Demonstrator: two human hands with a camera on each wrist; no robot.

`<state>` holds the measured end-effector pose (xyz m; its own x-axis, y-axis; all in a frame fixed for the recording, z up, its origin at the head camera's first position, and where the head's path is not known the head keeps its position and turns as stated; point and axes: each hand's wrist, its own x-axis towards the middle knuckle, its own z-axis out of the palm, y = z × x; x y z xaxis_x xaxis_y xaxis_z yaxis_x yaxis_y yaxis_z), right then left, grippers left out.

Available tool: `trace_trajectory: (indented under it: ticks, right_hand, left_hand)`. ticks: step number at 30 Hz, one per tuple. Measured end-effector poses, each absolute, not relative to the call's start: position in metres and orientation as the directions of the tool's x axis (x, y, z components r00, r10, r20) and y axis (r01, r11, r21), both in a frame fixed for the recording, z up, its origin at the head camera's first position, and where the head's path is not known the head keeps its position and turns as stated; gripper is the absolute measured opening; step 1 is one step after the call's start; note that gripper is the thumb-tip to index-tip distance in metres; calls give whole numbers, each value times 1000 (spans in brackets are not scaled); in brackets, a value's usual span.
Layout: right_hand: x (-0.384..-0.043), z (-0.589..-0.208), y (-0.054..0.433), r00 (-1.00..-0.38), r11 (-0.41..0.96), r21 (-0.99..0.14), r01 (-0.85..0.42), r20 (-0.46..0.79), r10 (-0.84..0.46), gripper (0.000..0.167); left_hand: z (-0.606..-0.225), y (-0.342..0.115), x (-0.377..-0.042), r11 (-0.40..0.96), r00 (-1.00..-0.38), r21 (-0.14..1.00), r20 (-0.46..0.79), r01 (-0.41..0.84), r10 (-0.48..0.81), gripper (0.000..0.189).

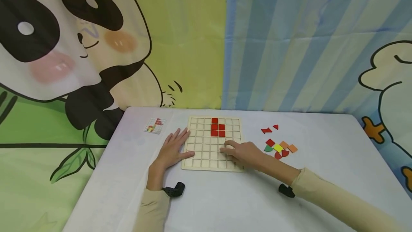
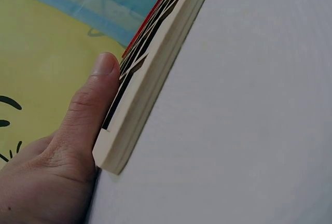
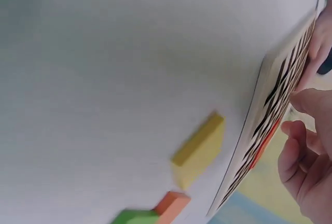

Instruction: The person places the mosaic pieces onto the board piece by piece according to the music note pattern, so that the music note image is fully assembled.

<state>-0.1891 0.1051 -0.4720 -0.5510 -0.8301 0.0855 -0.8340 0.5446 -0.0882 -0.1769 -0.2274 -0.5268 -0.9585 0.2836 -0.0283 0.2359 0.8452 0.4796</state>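
A pale wooden grid board (image 1: pixel 206 153) lies on the table, with several red square tiles (image 1: pixel 218 130) set in its upper cells. My left hand (image 1: pixel 172 149) rests at the board's left side, fingers spread and thumb laid over the edge; the left wrist view shows that thumb (image 2: pixel 85 105) along the rim. Over the lower right cells is my right hand (image 1: pixel 244 153), its thumb and index finger apart. In the right wrist view the other fingers (image 3: pixel 293 156) are bent, and no piece shows in the gap by the thumb.
Right of the board lie loose pieces: red triangles (image 1: pixel 266 130), a red square (image 1: pixel 270 142), a yellow piece (image 1: pixel 278 148), orange pieces (image 1: pixel 292 148), a green piece (image 1: pixel 268 148) and red rounded pieces (image 1: pixel 285 153). A small pattern card (image 1: pixel 155 126) lies to the left.
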Motion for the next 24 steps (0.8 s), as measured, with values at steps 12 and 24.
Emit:
trace_trajectory:
  ticks: [12, 24]
  right_hand:
    - [-159, -466, 183, -671, 660, -134, -740, 71, -738, 42]
    - [-189, -467, 238, -816, 802, -159, -576, 55, -575, 31]
  left_hand:
    - [-529, -228, -176, 839, -959, 486, -11, 243, 284, 97]
    - [-528, -227, -177, 836, -957, 485, 5, 255, 289, 96]
